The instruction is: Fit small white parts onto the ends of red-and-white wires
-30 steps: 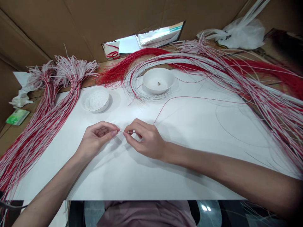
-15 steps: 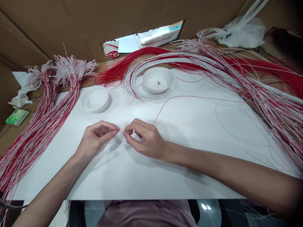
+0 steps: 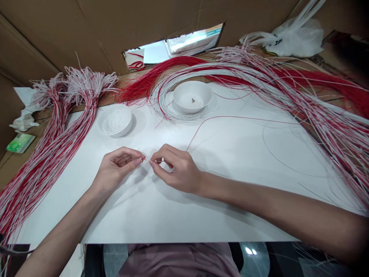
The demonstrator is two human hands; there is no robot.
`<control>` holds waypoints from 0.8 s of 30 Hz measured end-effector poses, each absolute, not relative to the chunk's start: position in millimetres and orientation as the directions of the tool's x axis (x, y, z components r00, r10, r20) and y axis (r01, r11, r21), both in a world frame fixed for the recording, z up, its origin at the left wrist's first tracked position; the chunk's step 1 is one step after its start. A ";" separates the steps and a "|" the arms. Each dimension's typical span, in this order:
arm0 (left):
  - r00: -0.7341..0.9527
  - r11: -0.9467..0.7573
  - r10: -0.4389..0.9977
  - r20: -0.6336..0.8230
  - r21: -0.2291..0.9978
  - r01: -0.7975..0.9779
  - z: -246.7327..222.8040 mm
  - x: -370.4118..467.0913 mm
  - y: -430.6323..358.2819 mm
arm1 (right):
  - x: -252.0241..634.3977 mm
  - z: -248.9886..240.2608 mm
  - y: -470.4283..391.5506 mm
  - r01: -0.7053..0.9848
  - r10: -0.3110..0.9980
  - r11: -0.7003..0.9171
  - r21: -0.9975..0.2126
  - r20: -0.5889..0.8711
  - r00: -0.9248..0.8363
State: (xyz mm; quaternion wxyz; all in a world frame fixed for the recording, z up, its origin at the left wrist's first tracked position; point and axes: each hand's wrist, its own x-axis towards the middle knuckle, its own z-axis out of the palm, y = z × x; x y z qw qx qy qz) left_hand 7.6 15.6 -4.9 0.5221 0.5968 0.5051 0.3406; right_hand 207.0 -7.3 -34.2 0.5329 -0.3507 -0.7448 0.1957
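Above the white tabletop [image 3: 161,223], my left hand [image 3: 119,165] pinches the end of thin wires between thumb and forefinger. Just to its right, my right hand [image 3: 178,167] is closed on the same wires, with a short stretch showing between the two sets of fingertips. From behind my right hand a red wire [image 3: 219,117] runs up and away to the right across the table. A fainter white strand lies alongside it. How the strands are joined at the fingertips is too small to tell.
A white bowl of white bits [image 3: 117,122] stands behind my left hand; another white bowl [image 3: 192,98] sits farther back on coiled white wires. Red-and-white wire bundles [image 3: 72,127] lie at left, and more wires [image 3: 311,104] at right. Cardboard walls [image 3: 100,34] enclose the back.
Both hands keep their pinch in nearly the same place. The short stretch between the fingertips looks paler than before. The view has shifted very slightly.
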 end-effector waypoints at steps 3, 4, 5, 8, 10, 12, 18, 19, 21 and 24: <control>0.267 0.062 0.956 -0.120 0.975 0.215 -5.5 7.5 15.9 | 206.9 -34.3 -7.2 0.313 0.733 0.676 -0.668 0.654 -0.187; 0.270 0.063 0.955 -0.119 0.977 0.204 -5.6 7.5 16.0 | 206.9 -34.3 -7.1 0.313 0.732 0.677 -0.666 0.656 -0.185; 0.273 0.063 0.955 -0.116 0.979 0.196 -5.7 7.6 16.0 | 206.9 -34.3 -7.0 0.312 0.729 0.679 -0.664 0.659 -0.184; 0.274 0.064 0.955 -0.116 0.980 0.189 -5.9 7.6 16.2 | 206.9 -34.5 -6.7 0.307 0.718 0.691 -0.655 0.672 -0.182; 0.272 0.065 0.955 -0.119 0.978 0.199 -5.9 7.6 16.3 | 207.0 -34.8 -6.4 0.302 0.713 0.695 -0.652 0.677 -0.181; 0.269 0.065 0.955 -0.124 0.974 0.219 -6.0 7.6 16.3 | 207.1 -35.2 -6.2 0.296 0.712 0.698 -0.653 0.678 -0.183; 0.283 0.069 0.951 -0.122 0.979 0.191 -5.8 8.0 16.5 | 207.1 -35.6 -6.3 0.301 0.718 0.691 -0.657 0.672 -0.181; 0.288 0.071 0.950 -0.120 0.982 0.176 -5.5 8.1 16.5 | 207.1 -35.5 -6.3 0.301 0.717 0.692 -0.656 0.673 -0.181; 0.292 0.074 0.949 -0.119 0.984 0.160 -4.9 8.4 16.3 | 206.9 -35.5 -6.3 0.303 0.714 0.694 -0.653 0.678 -0.176; 0.296 0.080 0.947 -0.122 0.986 0.148 -4.3 8.5 16.1 | 206.7 -35.3 -6.2 0.308 0.707 0.700 -0.644 0.685 -0.176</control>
